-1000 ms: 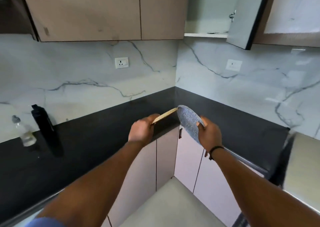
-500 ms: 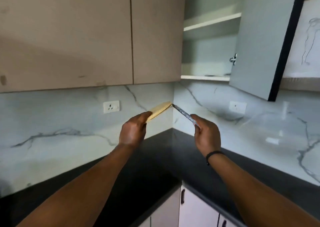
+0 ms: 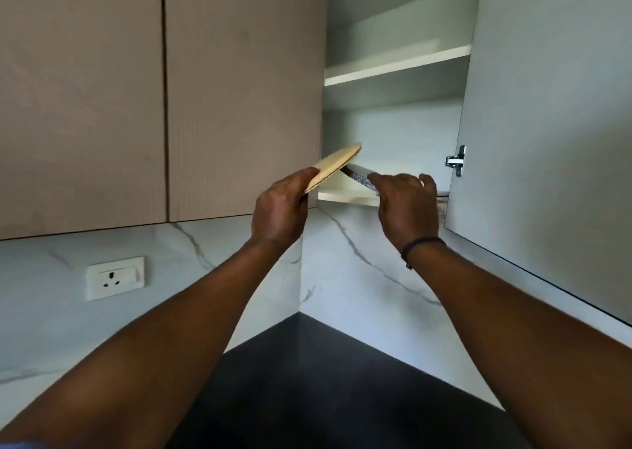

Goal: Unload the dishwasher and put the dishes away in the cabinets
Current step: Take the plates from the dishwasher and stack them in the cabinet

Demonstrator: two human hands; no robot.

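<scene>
- L hand (image 3: 278,209) grips tan plate (image 3: 337,164), tilted; its far edge meets speckled plate (image 3: 360,180)
- R hand (image 3: 407,205) holds speckled plate over lower shelf (image 3: 345,195) of open cabinet (image 3: 393,72)

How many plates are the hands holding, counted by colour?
Round tan plate, held by the left hand: 1
Round grey speckled plate, held by the right hand: 1
Total: 2 plates, both raised at the lower shelf of the open cabinet.
</scene>
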